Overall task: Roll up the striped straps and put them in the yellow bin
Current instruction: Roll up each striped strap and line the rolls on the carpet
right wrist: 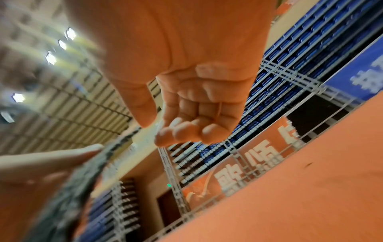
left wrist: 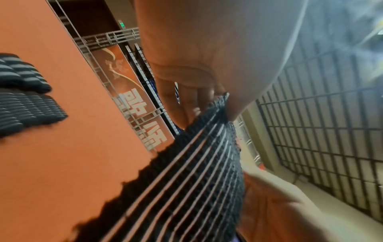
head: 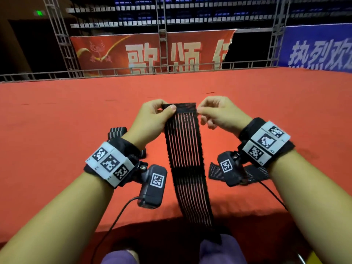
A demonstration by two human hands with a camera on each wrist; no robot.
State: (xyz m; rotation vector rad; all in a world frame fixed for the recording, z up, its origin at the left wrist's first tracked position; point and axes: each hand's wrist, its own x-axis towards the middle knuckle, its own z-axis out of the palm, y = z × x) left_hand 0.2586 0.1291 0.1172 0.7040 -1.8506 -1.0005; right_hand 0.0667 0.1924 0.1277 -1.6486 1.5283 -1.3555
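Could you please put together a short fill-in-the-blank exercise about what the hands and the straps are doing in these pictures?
1. Both hands pinch the ____ end of the striped strap.
2. The strap's lower end hangs over the table's ____ edge.
3. The table is covered in ____ cloth.
4. Beside the left hand lie ____ straps.

Missing words: top; near; red; rolled

A long black elastic strap with thin pale stripes (head: 185, 161) hangs unrolled at frame centre; more striped straps (head: 117, 132) lie left and right (head: 255, 173).
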